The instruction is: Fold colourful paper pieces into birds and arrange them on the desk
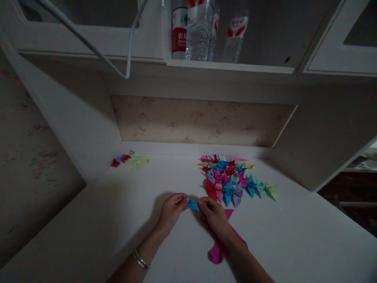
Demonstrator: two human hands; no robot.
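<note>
Between my two hands is a small blue folded paper piece (pixel 193 204), held just above the white desk. My left hand (pixel 174 208) pinches its left end between thumb and fingers, and a bit of blue shows above the fingertips. Closed on the right end is my right hand (pixel 214 214). Under my right hand and forearm lies a magenta piece (pixel 217 253), partly hidden by them; I cannot make out its kind. Beyond the right hand sit several rows of folded paper cranes (pixel 228 190) in red, pink, blue, purple and green.
At the desk's back left lie small red and purple paper pieces (pixel 116 162) and a pale green one (pixel 139 161). Overhead, a shelf (pixel 229 67) holds several plastic bottles (pixel 199 35). A white cable (pixel 97 52) hangs at upper left. Side panels bound the desk.
</note>
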